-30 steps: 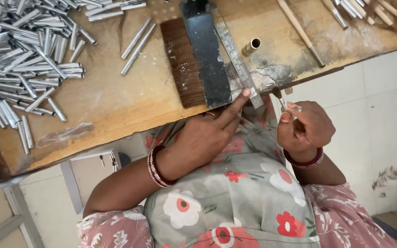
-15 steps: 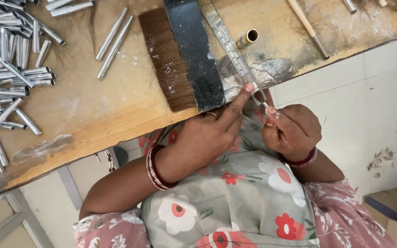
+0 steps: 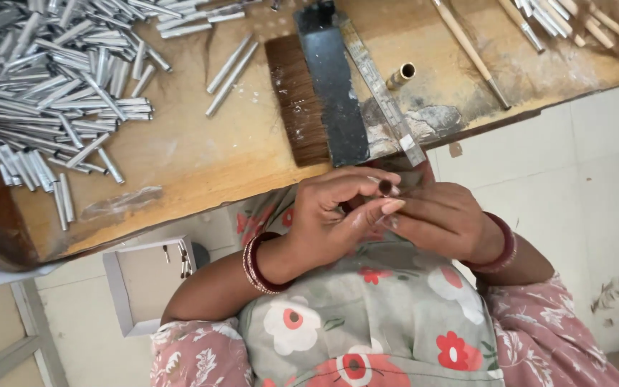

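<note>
My left hand (image 3: 327,215), with red bangles at the wrist, and my right hand (image 3: 445,218) meet just below the front edge of the wooden table (image 3: 202,165), over my floral dress. Between their fingertips they pinch a small metal tube with a dark brown tuft at its end (image 3: 385,188). My left thumb and forefinger close around it, and my right fingers press on it from the other side. Just beyond the hands on the table lie a flat bundle of brown bristles (image 3: 296,100), a black flat bar (image 3: 334,86) and a narrow metal strip (image 3: 381,86).
A big heap of silver metal tubes (image 3: 51,93) covers the table's left part. A short brass tube (image 3: 401,73), a thin wooden stick (image 3: 471,50) and several handles (image 3: 560,18) lie at the right. A white frame (image 3: 120,287) stands on the tiled floor below.
Both hands have drawn back from the end of the metal strip at the table edge and come together over my lap around the small tube. The view has shifted.
</note>
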